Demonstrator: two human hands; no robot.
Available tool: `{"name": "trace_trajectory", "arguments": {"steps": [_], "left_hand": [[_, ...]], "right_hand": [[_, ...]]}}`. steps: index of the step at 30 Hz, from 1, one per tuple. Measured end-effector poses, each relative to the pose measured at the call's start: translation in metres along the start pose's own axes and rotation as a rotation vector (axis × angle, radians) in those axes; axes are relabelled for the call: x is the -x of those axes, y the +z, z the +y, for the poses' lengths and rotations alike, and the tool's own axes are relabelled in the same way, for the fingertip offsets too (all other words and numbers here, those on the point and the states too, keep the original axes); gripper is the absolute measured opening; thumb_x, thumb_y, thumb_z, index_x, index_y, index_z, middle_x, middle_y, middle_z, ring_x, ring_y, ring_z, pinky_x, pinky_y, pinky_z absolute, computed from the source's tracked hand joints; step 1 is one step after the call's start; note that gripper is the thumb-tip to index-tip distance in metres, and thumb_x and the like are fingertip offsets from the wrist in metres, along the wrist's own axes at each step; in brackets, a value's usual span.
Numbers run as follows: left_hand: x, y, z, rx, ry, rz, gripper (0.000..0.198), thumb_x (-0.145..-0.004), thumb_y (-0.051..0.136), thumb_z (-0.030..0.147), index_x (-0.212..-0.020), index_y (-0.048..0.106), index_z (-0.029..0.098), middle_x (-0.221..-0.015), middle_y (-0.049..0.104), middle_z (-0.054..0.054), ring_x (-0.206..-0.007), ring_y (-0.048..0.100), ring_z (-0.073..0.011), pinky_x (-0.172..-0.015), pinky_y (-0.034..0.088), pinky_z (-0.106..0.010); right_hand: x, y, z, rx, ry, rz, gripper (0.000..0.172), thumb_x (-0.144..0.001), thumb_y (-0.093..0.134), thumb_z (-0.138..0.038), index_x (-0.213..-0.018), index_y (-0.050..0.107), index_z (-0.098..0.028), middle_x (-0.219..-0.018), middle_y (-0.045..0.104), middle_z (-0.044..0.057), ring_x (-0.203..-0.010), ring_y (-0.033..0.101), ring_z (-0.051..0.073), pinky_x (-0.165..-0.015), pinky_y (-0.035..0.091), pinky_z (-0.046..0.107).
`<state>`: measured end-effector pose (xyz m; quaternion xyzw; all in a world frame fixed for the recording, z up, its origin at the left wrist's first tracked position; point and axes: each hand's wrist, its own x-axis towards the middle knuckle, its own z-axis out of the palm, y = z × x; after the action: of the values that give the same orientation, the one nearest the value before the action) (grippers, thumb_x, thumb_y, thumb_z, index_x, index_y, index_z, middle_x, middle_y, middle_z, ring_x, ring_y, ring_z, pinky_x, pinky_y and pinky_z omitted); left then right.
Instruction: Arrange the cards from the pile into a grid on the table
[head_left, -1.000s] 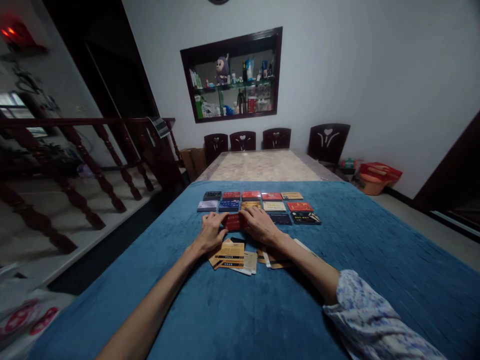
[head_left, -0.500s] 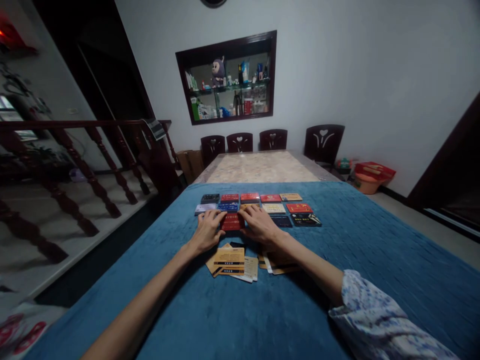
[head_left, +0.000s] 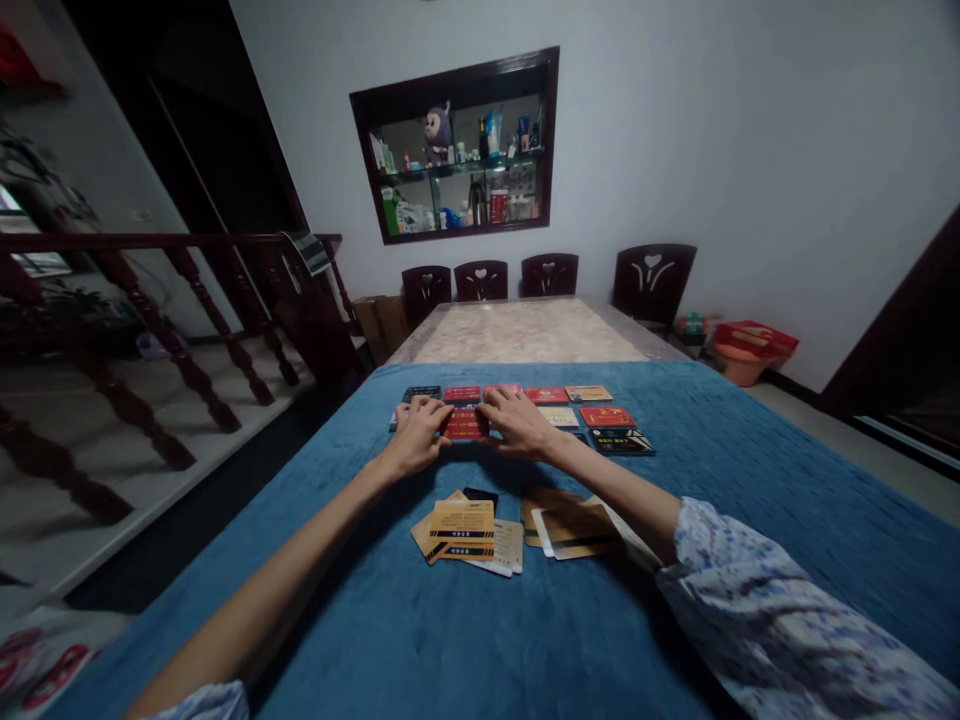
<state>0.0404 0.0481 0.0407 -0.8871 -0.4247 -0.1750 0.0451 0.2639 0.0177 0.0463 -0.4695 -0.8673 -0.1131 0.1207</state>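
Between my two hands is a red card [head_left: 465,423], possibly the top one of a stack. My left hand [head_left: 421,432] has its fingers curled against the card's left edge. On the opposite edge, my right hand [head_left: 519,422] grips with thumb and fingers. Rows of card stacks lie just beyond and beside them: a red stack [head_left: 607,417], a black stack [head_left: 622,441] and a cream stack [head_left: 559,416] on the right, a dark stack [head_left: 422,393] at the far left. Nearer me are fanned gold cards [head_left: 463,520] and a second loose pile [head_left: 577,527] by my right forearm.
A blue cloth [head_left: 375,640] covers the near part of the table; its pale far end [head_left: 525,330] is bare. Several dark chairs [head_left: 652,280] stand behind. A wooden railing [head_left: 187,350] runs along the left, and an orange bucket [head_left: 742,365] sits at the right.
Both hands have moved slightly away from me with the red card, which now covers part of the middle row. The view has shifted a little, showing more of the loose right pile.
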Motion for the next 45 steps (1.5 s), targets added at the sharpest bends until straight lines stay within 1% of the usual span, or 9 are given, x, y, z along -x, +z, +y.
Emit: {"name": "trace_trajectory", "arguments": {"steps": [9,16,20,25,29,32,35,39,45], "left_hand": [[-0.037,-0.006,-0.022,-0.008,-0.044,-0.019,0.053,-0.076,0.071,0.021,-0.128,0.063,0.029,-0.129,0.062,-0.01,-0.124,0.039,-0.0386,-0.1,0.027,-0.058],[-0.065,-0.003,-0.036,-0.02,-0.099,-0.054,0.044,-0.076,0.072,0.021,-0.12,0.067,0.027,-0.127,0.063,-0.01,-0.125,0.037,-0.0384,-0.097,0.028,-0.054],[-0.079,0.0,-0.041,-0.036,-0.118,-0.08,0.039,-0.077,0.071,0.024,-0.116,0.069,0.027,-0.124,0.063,-0.01,-0.124,0.036,-0.0386,-0.094,0.029,-0.052],[-0.094,0.006,-0.043,-0.081,-0.14,-0.125,0.037,-0.079,0.066,0.025,-0.116,0.068,0.027,-0.123,0.063,-0.009,-0.122,0.037,-0.0374,-0.093,0.031,-0.05],[-0.102,0.015,-0.045,-0.088,-0.155,-0.158,0.04,-0.077,0.065,0.022,-0.116,0.068,0.025,-0.126,0.062,-0.011,-0.122,0.037,-0.0394,-0.093,0.032,-0.053],[-0.107,0.022,-0.048,-0.082,-0.167,-0.178,0.037,-0.076,0.065,0.02,-0.112,0.07,0.025,-0.123,0.063,-0.012,-0.122,0.038,-0.0407,-0.094,0.032,-0.056],[-0.113,0.026,-0.051,-0.08,-0.171,-0.215,0.033,-0.076,0.063,0.019,-0.108,0.072,0.023,-0.121,0.064,-0.012,-0.123,0.038,-0.041,-0.094,0.032,-0.058],[-0.119,0.029,-0.055,-0.09,-0.191,-0.278,0.031,-0.077,0.063,0.019,-0.107,0.071,0.023,-0.124,0.063,-0.012,-0.126,0.037,-0.0411,-0.095,0.032,-0.06],[-0.126,0.036,-0.057,-0.078,-0.207,-0.359,0.027,-0.075,0.064,0.019,-0.101,0.071,0.021,-0.116,0.066,-0.012,-0.128,0.035,-0.0403,-0.097,0.033,-0.061]], "right_hand": [[-0.034,-0.011,0.018,0.045,0.019,-0.053,0.033,-0.088,0.064,-0.037,-0.114,0.062,-0.017,-0.122,0.055,0.016,-0.112,0.044,0.03,-0.085,0.042,0.039],[-0.063,-0.009,0.038,0.058,0.003,-0.101,0.028,-0.088,0.065,-0.037,-0.109,0.066,-0.019,-0.122,0.055,0.016,-0.115,0.044,0.031,-0.085,0.043,0.04],[-0.076,-0.003,0.048,0.055,0.015,-0.119,0.032,-0.087,0.064,-0.037,-0.112,0.066,-0.018,-0.122,0.055,0.017,-0.116,0.044,0.032,-0.085,0.045,0.041],[-0.087,0.01,0.06,0.044,0.028,-0.127,0.028,-0.087,0.061,-0.034,-0.11,0.067,-0.018,-0.121,0.056,0.016,-0.114,0.046,0.031,-0.085,0.046,0.041],[-0.095,0.021,0.065,0.053,0.053,-0.158,0.033,-0.087,0.061,-0.034,-0.113,0.067,-0.016,-0.123,0.056,0.019,-0.115,0.046,0.034,-0.085,0.047,0.042],[-0.1,0.028,0.067,0.05,0.071,-0.186,0.035,-0.087,0.061,-0.036,-0.115,0.068,-0.016,-0.124,0.057,0.02,-0.115,0.046,0.035,-0.086,0.047,0.044],[-0.104,0.033,0.069,0.034,0.077,-0.211,0.034,-0.088,0.061,-0.036,-0.115,0.069,-0.016,-0.122,0.059,0.019,-0.115,0.047,0.035,-0.085,0.048,0.043],[-0.109,0.037,0.071,0.007,0.108,-0.239,0.033,-0.088,0.061,-0.036,-0.113,0.07,-0.017,-0.123,0.06,0.018,-0.117,0.048,0.035,-0.084,0.048,0.041],[-0.113,0.044,0.076,-0.017,0.141,-0.276,0.031,-0.086,0.063,-0.037,-0.11,0.073,-0.021,-0.123,0.062,0.014,-0.119,0.05,0.033,-0.083,0.048,0.034]]}}
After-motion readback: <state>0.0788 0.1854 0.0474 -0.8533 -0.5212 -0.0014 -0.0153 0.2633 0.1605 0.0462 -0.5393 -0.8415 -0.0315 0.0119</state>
